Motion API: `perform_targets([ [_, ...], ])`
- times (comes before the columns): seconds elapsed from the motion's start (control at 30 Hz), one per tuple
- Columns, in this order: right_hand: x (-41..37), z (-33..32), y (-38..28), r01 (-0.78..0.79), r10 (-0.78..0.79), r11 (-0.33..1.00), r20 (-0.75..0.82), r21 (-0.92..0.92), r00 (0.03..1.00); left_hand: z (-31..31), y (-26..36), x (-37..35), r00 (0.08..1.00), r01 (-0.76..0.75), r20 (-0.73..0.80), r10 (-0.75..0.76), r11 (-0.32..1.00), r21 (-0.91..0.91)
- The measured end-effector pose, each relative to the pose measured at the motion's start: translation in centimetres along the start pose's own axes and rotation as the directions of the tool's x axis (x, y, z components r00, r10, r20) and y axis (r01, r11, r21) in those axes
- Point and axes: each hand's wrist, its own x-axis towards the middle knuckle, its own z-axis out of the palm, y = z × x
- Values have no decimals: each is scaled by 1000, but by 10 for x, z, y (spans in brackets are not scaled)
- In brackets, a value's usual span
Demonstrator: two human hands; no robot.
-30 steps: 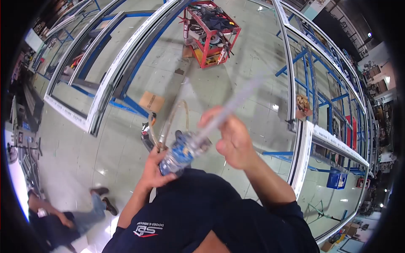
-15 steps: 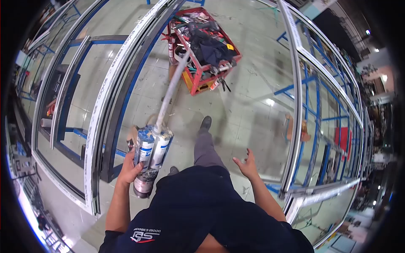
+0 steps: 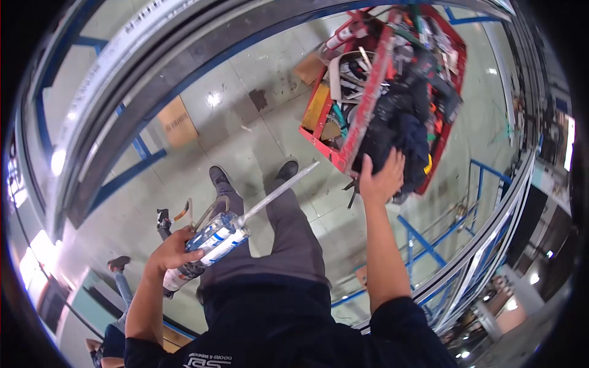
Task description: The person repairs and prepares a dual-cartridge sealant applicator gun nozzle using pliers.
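Note:
My left hand [image 3: 173, 250] is wrapped round a twin-cartridge caulking gun [image 3: 218, 240], at the lower left before my legs. Its long pale nozzle [image 3: 279, 191] slants up to the right. My right hand [image 3: 381, 178] reaches to the near corner of a red tool cart [image 3: 369, 101], fingers stretched out and holding nothing. It overlaps the edge of a dark cloth [image 3: 402, 110] that lies over the tools there.
A long window-frame profile [image 3: 178, 73] on blue supports curves across the upper left. More blue stands [image 3: 423, 242] and frames are at the right. Cardboard [image 3: 178, 122] lies on the floor. Another person [image 3: 116, 331] is at the lower left.
My view has turned, and the red cart now appears nearer and further right. My right hand has gone from my side to the cart's corner. The caulking gun's nozzle tilts more to the right.

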Motion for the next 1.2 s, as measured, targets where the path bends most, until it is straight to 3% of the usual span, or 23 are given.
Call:
perform_targets([
  [0.2,14,-5,7,171,-158,974,-95,147,983,-32,-43,78,999,30,-13,-38,926,-377],
  [0.27,15,4,17,174,-131,936,-154,308,979,-49,-73,120,1000,22,14,-18,879,-476],
  [0.33,13,-2,21,-103,120,904,-15,415,993,-66,-107,161,999,46,-1,-52,890,-454],
  [0.4,14,-8,32,-288,291,830,69,478,954,-81,-133,206,972,-38,-231,-33,954,-296],
  [0.43,16,-10,35,-352,363,781,84,516,928,-97,-147,231,968,15,-246,-59,985,-175],
  [0.5,21,-11,31,-300,372,685,35,664,927,-123,-149,282,956,85,-286,-60,994,74],
  [0.53,15,-10,27,-223,308,721,-15,656,951,-135,-143,303,950,101,-311,-35,975,199],
  [0.57,11,-5,26,14,105,850,-195,526,975,-143,-142,322,942,117,-337,-3,940,319],
  [0.6,6,2,28,240,-123,909,-332,340,935,-147,-149,342,914,126,-403,48,911,393],
  [0.7,-30,27,50,271,-96,930,-547,249,832,-168,-183,404,803,133,-520,290,764,631],
  [0.73,-38,32,50,127,10,977,-627,173,779,-172,-175,421,837,222,-523,163,771,596],
  [0.8,-53,37,49,3,124,983,-678,183,724,-188,-217,460,764,173,-542,350,699,694],
  [0.87,-71,53,59,-20,218,967,-779,255,588,-200,-229,491,759,192,-536,371,658,728],
  [0.93,-107,76,86,-191,313,950,-789,248,529,-206,-237,511,757,219,-543,363,643,734],
  [1.0,-153,124,123,-298,521,854,-705,427,481,-209,-244,528,758,242,-559,336,651,719],
  [1.03,-180,159,142,-286,701,705,-574,650,424,-218,-252,541,780,233,-547,302,671,703],
  [1.07,-194,190,134,-333,817,564,-452,755,358,-218,-258,551,766,223,-553,327,672,706],
  [1.1,-214,219,130,-511,895,441,-316,738,317,-218,-263,558,753,215,-559,348,673,708],
  [1.13,-242,249,140,-445,932,264,-107,855,347,-219,-264,561,740,206,-563,367,674,710],
  [1.17,-247,255,127,-641,888,211,129,738,442,-212,-257,559,743,187,-558,370,685,704],
  [1.2,-234,243,91,-679,830,137,291,721,476,-213,-259,564,729,196,-565,387,673,713],
])
